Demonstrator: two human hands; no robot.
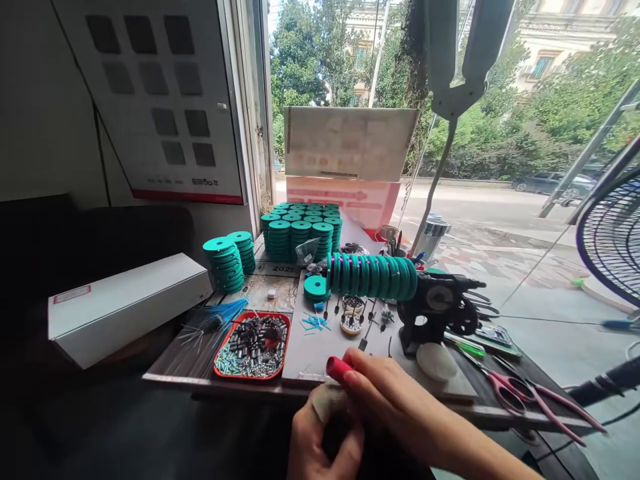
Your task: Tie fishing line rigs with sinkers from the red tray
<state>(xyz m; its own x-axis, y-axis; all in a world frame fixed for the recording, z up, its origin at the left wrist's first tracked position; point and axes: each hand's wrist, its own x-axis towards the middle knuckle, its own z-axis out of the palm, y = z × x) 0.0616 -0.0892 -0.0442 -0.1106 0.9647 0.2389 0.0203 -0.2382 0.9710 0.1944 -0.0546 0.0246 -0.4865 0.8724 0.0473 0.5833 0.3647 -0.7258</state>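
Note:
Low in front of the table edge, my two hands meet. My right hand (387, 393) is closed, its fingers pinched around a short red tube-shaped piece (338, 368) with a rounded end. Under it, my left hand (325, 430) is curled, with a pale covering (326, 400) around one finger; what its fingertips hold, if anything, is hidden. Just beyond the hands, a thin rod with a dark end (363, 344) points up toward a row of teal spools (373, 275) on a black hand-cranked stand (433, 307). Several dark clips on lines hang below the spools.
A red-rimmed tray (287, 333) of small metal parts sits left, near blue strands (225, 310). Stacked teal spools (300, 233) stand behind. A small cup of beads (351, 325) is central. Scissors (507, 393), pliers (560, 410) and a fan (613, 233) are right; a white box (130, 303) is left.

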